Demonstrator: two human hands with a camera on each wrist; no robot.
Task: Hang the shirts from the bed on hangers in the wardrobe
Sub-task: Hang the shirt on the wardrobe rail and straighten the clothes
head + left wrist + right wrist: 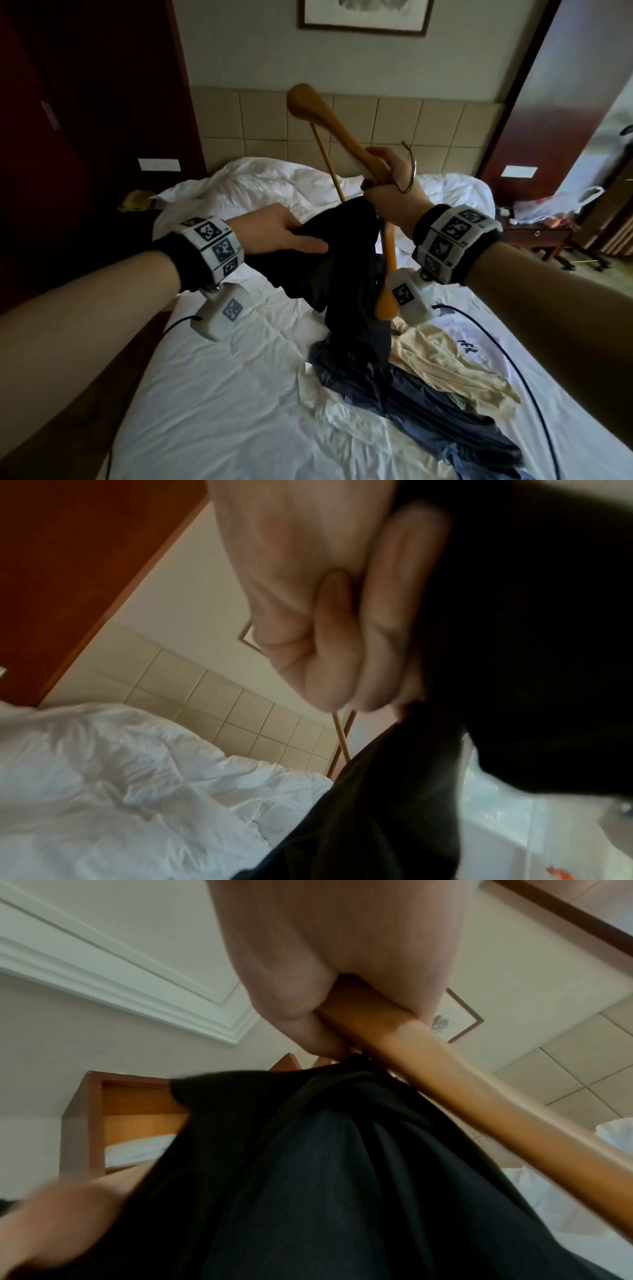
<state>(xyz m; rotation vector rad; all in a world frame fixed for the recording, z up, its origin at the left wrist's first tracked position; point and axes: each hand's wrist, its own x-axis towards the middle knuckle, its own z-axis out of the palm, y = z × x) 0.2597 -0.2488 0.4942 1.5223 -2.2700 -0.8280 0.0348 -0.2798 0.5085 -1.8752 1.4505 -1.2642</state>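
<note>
A wooden hanger (329, 126) is held up over the bed, tilted, with one shoulder high and the other low (387, 301). My right hand (387, 192) grips it at the middle by its metal hook (411, 171); the right wrist view shows fingers curled round the hanger (462, 1091). A black shirt (342, 270) hangs from the hanger's lower part. My left hand (284, 233) grips a bunch of the black shirt (514, 615) to the left. More shirts lie on the bed: a dark blue one (411, 404) and a cream one (445, 363).
The white bed sheet (222, 394) fills the foreground, with a crumpled white duvet (274, 178) at the padded headboard (411, 123). Dark wooden furniture (85, 120) stands left. A chair with bags (555, 219) sits at the right. Black cables (534, 394) trail over the bed.
</note>
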